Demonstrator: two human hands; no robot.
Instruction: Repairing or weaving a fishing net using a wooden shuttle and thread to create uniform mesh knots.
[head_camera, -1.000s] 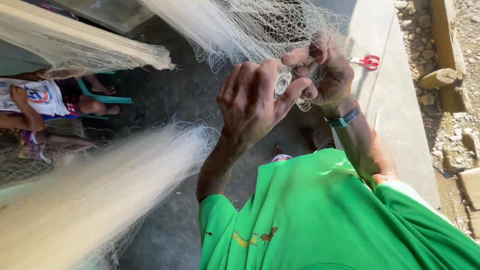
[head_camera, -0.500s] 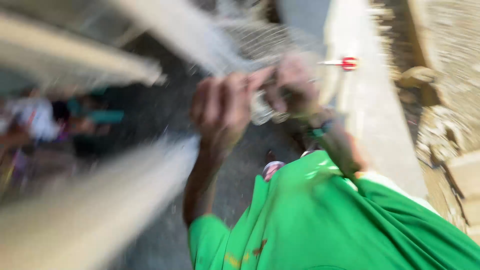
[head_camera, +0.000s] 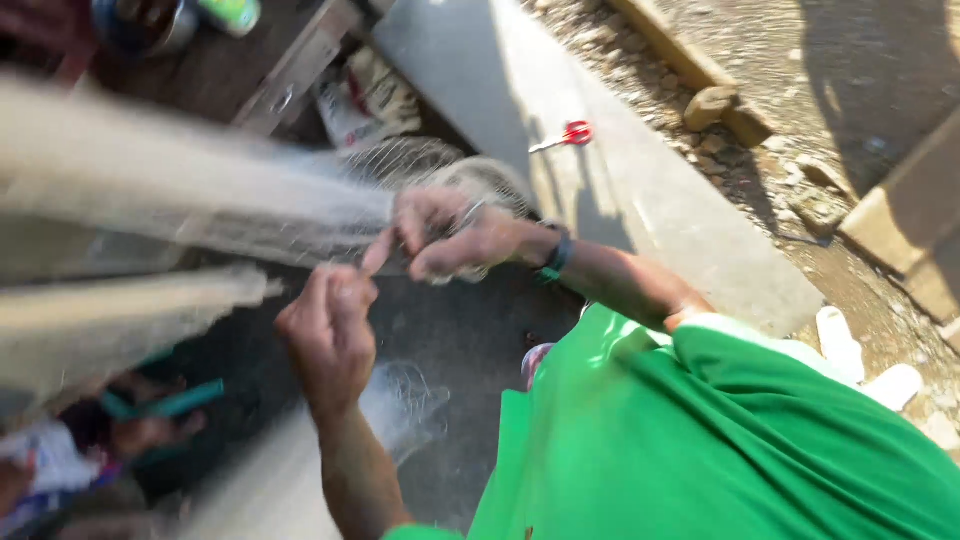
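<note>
A pale, fine fishing net (head_camera: 200, 205) stretches in bundles from the left toward my hands. My right hand (head_camera: 455, 235) is closed on a gathered part of the net, with a dark band on its wrist. My left hand (head_camera: 330, 335) is just below and to the left, fingers curled, its fingertips meeting the right hand's forefinger at the net. What the left hand pinches is too small to see. My green shirt (head_camera: 700, 430) fills the lower right.
Red-handled scissors (head_camera: 565, 135) lie on a grey concrete slab (head_camera: 640, 200). Stones and bare ground are at the right. Another person's foot in a teal sandal (head_camera: 150, 420) is at the lower left. Containers sit at the top left.
The view has swung, and my hands have dropped lower in it and drawn slightly apart. The right hand stays closed on the net.
</note>
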